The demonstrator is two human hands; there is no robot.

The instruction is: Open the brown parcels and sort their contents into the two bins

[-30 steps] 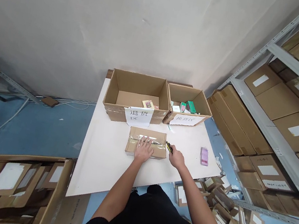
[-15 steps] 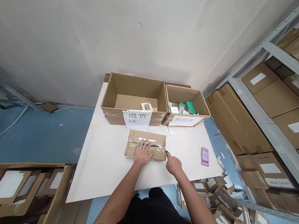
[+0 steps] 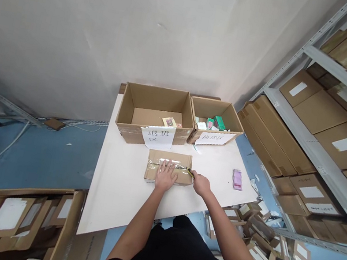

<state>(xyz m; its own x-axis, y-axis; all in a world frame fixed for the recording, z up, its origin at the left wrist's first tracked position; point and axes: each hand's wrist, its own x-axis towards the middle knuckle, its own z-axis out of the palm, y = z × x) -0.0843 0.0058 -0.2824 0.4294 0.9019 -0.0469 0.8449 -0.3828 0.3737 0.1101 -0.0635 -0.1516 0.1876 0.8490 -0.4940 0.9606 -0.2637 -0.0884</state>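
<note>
A brown cardboard parcel point(image 3: 181, 177) lies flat on the white table, with clear tape running along its top. My left hand point(image 3: 165, 176) presses flat on the parcel with its fingers spread. My right hand point(image 3: 201, 185) grips a yellow and black box cutter point(image 3: 190, 173), whose tip sits at the tape on the parcel's right end. The part of the parcel under my left hand is hidden.
Behind the parcel stand an open cardboard box point(image 3: 158, 100) and a smaller one point(image 3: 216, 113) holding several small cartons, both with paper signs. A pink packet point(image 3: 237, 179) lies right. Metal shelves point(image 3: 319, 160) hold cartons; flat mailers point(image 3: 261, 239) are piled on the floor.
My right hand has moved left, bringing the cutter tip from beside the parcel onto the tape at its right end. My left hand stays on the parcel.
</note>
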